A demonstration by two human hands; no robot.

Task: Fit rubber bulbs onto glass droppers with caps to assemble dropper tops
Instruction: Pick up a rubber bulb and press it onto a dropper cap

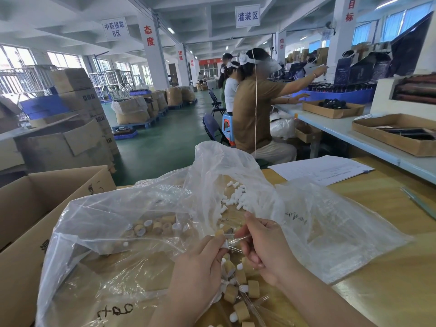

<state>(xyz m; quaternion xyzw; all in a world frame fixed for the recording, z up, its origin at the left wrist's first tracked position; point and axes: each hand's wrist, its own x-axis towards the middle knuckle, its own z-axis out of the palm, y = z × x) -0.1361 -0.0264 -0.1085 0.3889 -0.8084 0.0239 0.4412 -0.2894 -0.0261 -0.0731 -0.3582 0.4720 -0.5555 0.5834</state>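
holding over the pile of finished tops point(243, 291): left hand point(200, 265) pinches a tan cap point(220, 233) and white bulb point(224, 245) at the fingertips. right hand point(264, 249) pinches thin glass tubes point(238, 239), ends at the cap. risk, as i judge it: a skewed push snaps a tube, or the spare one slips into the plastic bag point(118, 220).

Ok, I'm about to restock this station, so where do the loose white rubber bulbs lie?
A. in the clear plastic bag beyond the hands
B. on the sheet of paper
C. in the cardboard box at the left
A: the loose white bulbs lie heaped within the crumpled clear plastic bag, seen through its film.
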